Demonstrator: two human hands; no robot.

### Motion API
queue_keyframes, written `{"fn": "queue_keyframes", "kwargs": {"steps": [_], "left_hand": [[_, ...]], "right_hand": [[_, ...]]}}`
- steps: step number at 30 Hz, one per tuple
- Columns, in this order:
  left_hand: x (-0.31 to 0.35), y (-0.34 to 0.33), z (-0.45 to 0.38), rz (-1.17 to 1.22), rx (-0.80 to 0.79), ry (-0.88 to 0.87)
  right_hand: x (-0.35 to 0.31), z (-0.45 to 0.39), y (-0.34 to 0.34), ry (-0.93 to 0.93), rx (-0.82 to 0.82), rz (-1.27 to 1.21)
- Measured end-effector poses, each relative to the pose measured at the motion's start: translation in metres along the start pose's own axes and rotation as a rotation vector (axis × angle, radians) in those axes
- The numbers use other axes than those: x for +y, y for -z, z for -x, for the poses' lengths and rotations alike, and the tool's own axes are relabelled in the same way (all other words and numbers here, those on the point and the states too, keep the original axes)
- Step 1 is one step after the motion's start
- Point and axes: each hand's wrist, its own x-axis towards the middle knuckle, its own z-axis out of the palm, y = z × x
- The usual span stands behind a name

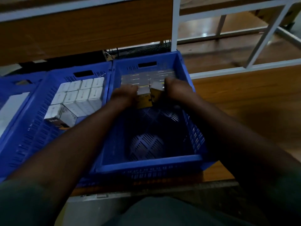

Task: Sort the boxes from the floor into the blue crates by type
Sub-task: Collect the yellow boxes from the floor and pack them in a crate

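Both arms reach into the right blue crate (192, 121) — left hand (124, 95) and right hand (173, 88) each hold a yellow box (144, 100) against the grey-topped row (146, 78); white boxes (79, 93) fill the neighbouring crate (40, 111).

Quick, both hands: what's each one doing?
Left hand: grips a yellow box.
Right hand: grips a second box.

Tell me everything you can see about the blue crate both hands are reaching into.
The blue crate is a rectangular open-topped box that looks like plastic, with slotted walls, a perforated floor and a handle hole in its far wall. It sits level, against a second blue crate on its left. Grey-topped boxes line its far end; the near floor is bare. Inside, the left hand and right hand each grip a yellowish box.
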Motion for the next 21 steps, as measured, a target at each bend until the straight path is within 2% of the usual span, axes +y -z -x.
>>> {"fn": "queue_keyframes", "kwargs": {"steps": [3, 7, 15, 21], "left_hand": [[-0.004, -0.012, -0.013, 0.001, 0.042, -0.019], [-0.006, -0.019, -0.027, 0.015, 0.029, -0.003], [-0.010, -0.016, -0.042, -0.025, -0.029, -0.023], [-0.004, -0.013, -0.040, -0.059, 0.017, -0.027]], "right_hand": [[0.002, -0.016, -0.008, 0.012, -0.007, 0.053], [0.000, -0.031, -0.015, 0.041, 0.077, 0.221], [0.002, -0.043, -0.010, 0.031, 0.007, 0.167], [0.000, -0.061, -0.002, 0.031, -0.071, 0.276]]}}
